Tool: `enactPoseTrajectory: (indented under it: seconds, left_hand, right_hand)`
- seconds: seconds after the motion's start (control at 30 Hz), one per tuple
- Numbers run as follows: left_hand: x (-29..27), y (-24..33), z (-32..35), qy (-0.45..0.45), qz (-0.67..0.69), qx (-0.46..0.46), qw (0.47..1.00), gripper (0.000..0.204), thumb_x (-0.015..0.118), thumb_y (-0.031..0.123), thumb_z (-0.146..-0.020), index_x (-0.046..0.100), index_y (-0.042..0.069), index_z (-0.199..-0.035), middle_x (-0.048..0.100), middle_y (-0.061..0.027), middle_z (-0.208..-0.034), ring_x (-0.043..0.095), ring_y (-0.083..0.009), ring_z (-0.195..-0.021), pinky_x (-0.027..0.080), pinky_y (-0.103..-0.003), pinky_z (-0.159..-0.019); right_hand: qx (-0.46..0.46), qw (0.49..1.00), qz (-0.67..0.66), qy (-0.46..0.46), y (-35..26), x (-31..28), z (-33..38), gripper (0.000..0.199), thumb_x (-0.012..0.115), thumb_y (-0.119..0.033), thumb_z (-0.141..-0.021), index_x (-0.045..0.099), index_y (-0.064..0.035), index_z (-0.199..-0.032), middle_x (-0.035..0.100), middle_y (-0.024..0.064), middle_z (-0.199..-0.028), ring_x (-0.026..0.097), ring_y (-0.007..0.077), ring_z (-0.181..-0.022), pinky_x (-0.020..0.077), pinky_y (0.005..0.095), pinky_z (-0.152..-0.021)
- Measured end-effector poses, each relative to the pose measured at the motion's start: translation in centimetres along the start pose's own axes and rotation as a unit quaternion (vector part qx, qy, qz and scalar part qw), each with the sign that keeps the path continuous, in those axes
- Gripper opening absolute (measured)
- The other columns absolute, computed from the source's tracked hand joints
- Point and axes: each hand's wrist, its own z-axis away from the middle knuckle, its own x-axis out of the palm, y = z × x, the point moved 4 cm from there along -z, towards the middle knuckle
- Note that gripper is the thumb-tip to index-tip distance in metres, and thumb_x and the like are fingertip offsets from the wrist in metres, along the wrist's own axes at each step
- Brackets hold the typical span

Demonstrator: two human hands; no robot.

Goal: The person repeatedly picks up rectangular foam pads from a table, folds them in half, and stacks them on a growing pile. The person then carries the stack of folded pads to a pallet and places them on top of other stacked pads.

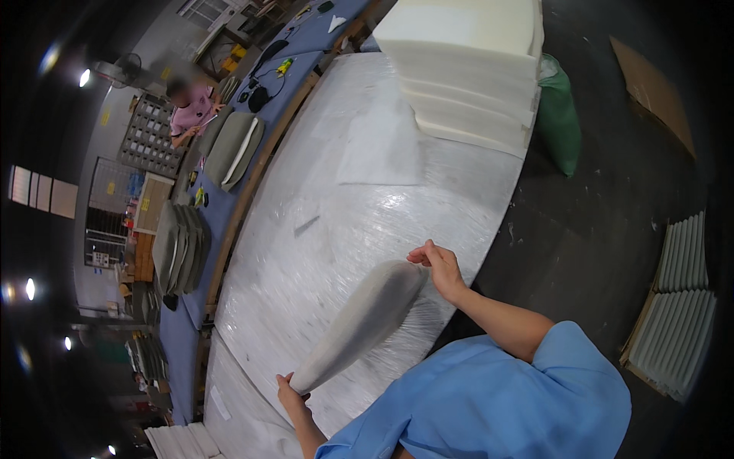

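The plump, elongated fabric cushion (358, 329) is plain grey-beige; the broad, plastic-wrapped tabletop (294, 264) is whitish silver, streaked with bright glints; the blocky stack of foam sheets (466, 84) is cream on top, off-white and banded down its side; the long, cloth-covered bench (225, 206) is muted blue; the rounded, piled fabric cushions (182, 249) are grey-green; the bulging sack (560, 118) is deep green; the flat cardboard sheet (654, 92) is brown; the wearer's short-sleeved shirt (512, 398) is plain light blue; the co-worker's shirt (195, 115) is pink.

Over there, one head-worn fisheye camera looks down from close above the left hand (292, 396), right hand (443, 271) and table (267, 268).
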Motion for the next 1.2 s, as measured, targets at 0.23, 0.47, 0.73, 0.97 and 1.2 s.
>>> enactPoseTrajectory:
  seconds: [0.23,0.47,0.73,0.97,1.2]
  left_hand:
    - [1.0,0.8,-0.3,-0.035,0.098,0.036,0.994,0.059,0.046,0.051,-0.105,0.072,-0.001,-0.116,0.073,-0.012,-0.103,0.069,-0.0243,-0.089,0.055,-0.037,-0.074]
    - [1.4,0.9,-0.1,-0.036,0.146,0.13,0.98,0.046,0.051,0.038,-0.106,0.072,-0.002,-0.115,0.072,-0.0132,-0.101,0.067,-0.0227,-0.096,0.051,-0.036,-0.091]
    - [2.6,-1.6,0.3,-0.03,0.405,0.063,0.911,0.041,0.051,0.033,-0.106,0.072,-0.002,-0.109,0.074,-0.0163,-0.098,0.069,-0.025,-0.093,0.052,-0.037,-0.089]
    - [2.5,-1.3,6.6,-0.049,0.354,0.078,0.931,0.034,0.056,0.025,-0.104,0.073,-0.004,-0.103,0.075,-0.0136,-0.097,0.068,-0.0198,-0.094,0.051,-0.033,-0.09]
    - [1.0,-3.7,10.0,-0.29,0.168,0.037,0.942,0.038,0.06,0.029,-0.104,0.071,0.001,-0.128,0.073,-0.0111,-0.122,0.064,-0.0185,-0.112,0.046,-0.03,-0.102]
  right_hand:
    - [-0.014,0.999,0.033,-0.004,1.0,-0.3,1.4,0.054,0.038,-0.041,-0.113,0.072,0.0014,-0.112,0.074,0.0112,-0.109,0.066,0.0185,-0.106,0.0479,0.0335,-0.097]
    - [-0.209,0.973,0.089,-0.041,-4.9,3.6,2.6,0.04,0.045,-0.03,-0.111,0.067,-0.0001,-0.125,0.07,0.0093,-0.119,0.062,0.0188,-0.113,0.0445,0.0316,-0.102]
    - [-0.128,0.97,0.117,-0.171,-5.4,7.2,0.9,0.04,0.048,-0.034,-0.109,0.07,-0.0006,-0.114,0.068,0.0036,-0.097,0.058,0.0124,-0.094,0.0452,0.0284,-0.087]
    - [-0.098,0.978,0.138,-0.122,-6.8,4.1,0.8,0.031,0.051,-0.023,-0.106,0.071,0.0,-0.098,0.068,0.0034,-0.094,0.058,0.0116,-0.092,0.0442,0.0272,-0.085]
    - [-0.084,0.957,0.17,-0.217,-6.9,3.3,2.6,0.032,0.048,-0.02,-0.104,0.07,0.0042,-0.101,0.071,0.0138,-0.111,0.062,0.0206,-0.109,0.0428,0.0336,-0.102]
